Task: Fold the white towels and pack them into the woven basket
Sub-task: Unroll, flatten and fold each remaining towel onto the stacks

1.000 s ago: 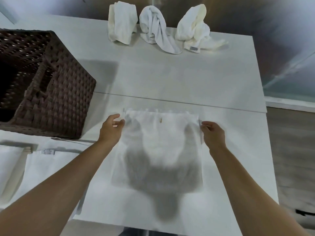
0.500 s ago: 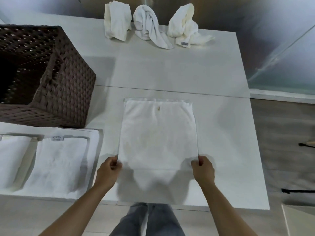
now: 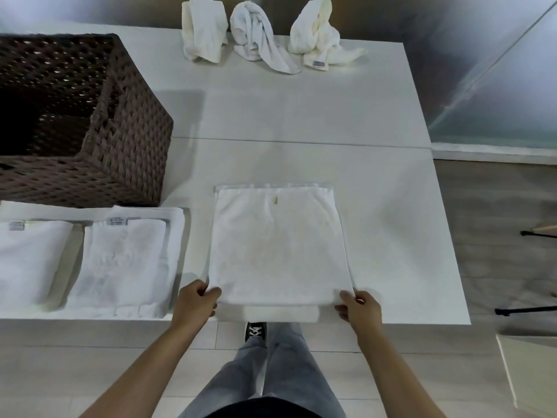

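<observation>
A white towel, folded once, lies flat near the front edge of the white table. My left hand pinches its near left corner and my right hand pinches its near right corner. A lower layer of the towel shows just under the near edge. Two folded white towels lie side by side at the front left. The dark woven basket stands behind them at the left, its inside dark. Three crumpled white towels sit along the far edge.
The table ends just right of the towel, with wooden floor beyond. Black stand legs lie on the floor at the right. A pale box corner shows at bottom right. My legs and a shoe stand below the front edge.
My hands moved from the towel's far corners back to its near corners. The view pulled back, showing the two folded towels at the left.
</observation>
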The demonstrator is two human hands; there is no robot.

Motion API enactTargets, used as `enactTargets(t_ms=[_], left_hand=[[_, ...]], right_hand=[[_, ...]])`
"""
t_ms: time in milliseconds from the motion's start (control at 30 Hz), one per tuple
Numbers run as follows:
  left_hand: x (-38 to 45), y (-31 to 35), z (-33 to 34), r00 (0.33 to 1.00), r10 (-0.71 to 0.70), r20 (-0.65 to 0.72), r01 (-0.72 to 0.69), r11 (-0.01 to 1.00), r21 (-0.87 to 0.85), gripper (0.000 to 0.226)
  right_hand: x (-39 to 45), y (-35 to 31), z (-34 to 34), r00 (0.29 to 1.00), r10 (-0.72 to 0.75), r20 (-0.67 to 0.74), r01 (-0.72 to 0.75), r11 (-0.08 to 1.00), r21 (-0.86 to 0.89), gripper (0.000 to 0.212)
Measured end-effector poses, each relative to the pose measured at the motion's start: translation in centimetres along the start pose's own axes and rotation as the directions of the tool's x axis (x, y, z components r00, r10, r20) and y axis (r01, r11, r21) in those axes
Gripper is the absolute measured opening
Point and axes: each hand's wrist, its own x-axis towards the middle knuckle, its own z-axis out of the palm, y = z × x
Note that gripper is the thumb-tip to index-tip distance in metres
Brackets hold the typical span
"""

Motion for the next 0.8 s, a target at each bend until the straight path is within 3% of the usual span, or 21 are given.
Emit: enactTargets(t_ms=[167, 333, 533, 700, 800], left_hand=[[-1.4, -0.7, -0.7, 0.997, -0.071, -0.001, 0.070, 0.986, -0.150, 0.013], [-1.8, 2.2, -1.4, 0.999, -0.026, -0.020, 0.018, 0.947, -0.322, 0.027], [-0.5, 8.6, -2.8, 0.999, -0.022, -0.029, 0.003, 0.853, -0.522, 0.011], [3.1, 13.5, -2.8, 0.998, -0.017, 0.067, 0.055, 0.794, -0.606, 0.008], [5.4, 14.9, -2.0, 0.996, 0.016, 0.090, 0.040, 0.813, -0.581, 0.016]], right_hand=[[-2.3, 0.7, -0.9, 0.999, 0.037, -0.019, -0.034, 0.984, 0.174, 0.021], [-2.9, -3.8, -1.4, 0.997, -0.076, 0.012, 0.067, 0.934, 0.351, 0.028], [-0.7, -11.2, -1.0, 0.981, -0.098, 0.168, -0.028, 0.786, 0.618, 0.006], [1.9, -15.9, 0.7, 0.954, -0.168, 0.249, -0.028, 0.774, 0.632, 0.013], [3.4, -17.6, 2.1, 0.951, -0.162, 0.263, -0.036, 0.789, 0.613, 0.011]])
